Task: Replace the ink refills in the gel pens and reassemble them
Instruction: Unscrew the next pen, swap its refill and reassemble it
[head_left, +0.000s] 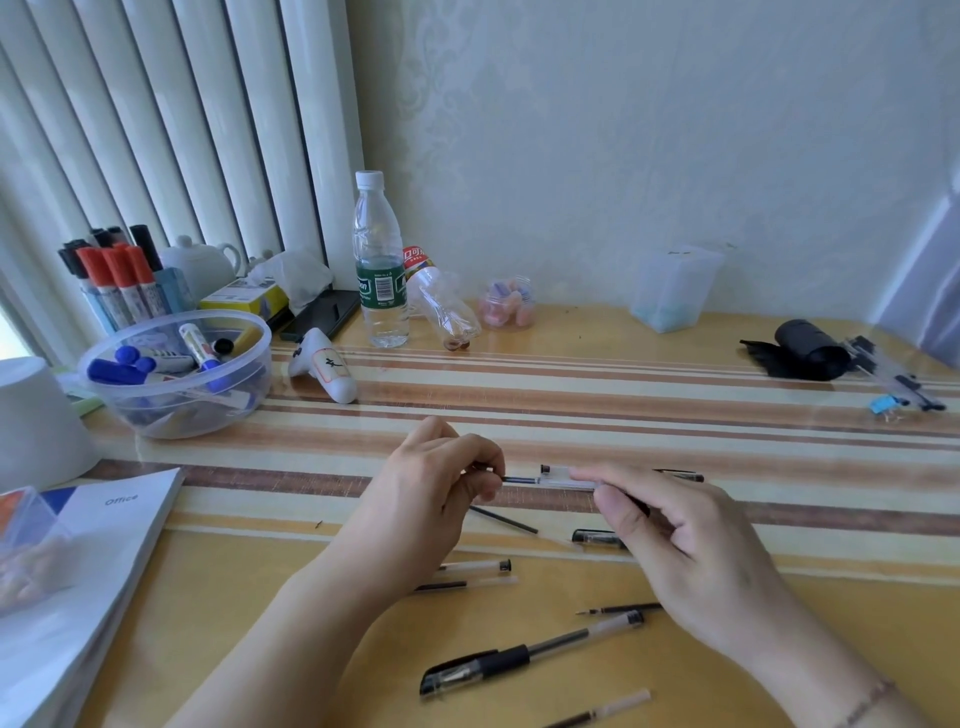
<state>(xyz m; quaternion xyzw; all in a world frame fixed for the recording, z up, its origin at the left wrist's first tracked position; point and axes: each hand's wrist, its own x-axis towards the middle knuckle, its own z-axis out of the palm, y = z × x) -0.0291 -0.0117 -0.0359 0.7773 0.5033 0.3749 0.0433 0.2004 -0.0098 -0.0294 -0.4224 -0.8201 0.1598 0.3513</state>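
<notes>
Left hand, centre frame, pinches the dark end of an ink refill between thumb and fingertips; wrist bent, forearm entering from lower left. Right hand closed round a clear pen barrel, thumb and forefinger at its left part, forearm entering from lower right. Refill and barrel lie in one horizontal line, refill partly inside the barrel's open end; both held just above the table.

Directly under and near the hands: a loose dark refill slanting below the left hand, a cap touching the right-hand fingers, another barrel and refills below. An assembled pen lies diagonally at lower centre, between the forearms. Little free surface between the wrists.

Farther out: striped band of table above the hands is open across to the right. Upper left is crowded: clear bowl of markers, white handheld device, water bottle. Booklet marked "Office" occupies the lower-left edge. Black roll and bundled pens sit near the right edge, well apart from the hands
</notes>
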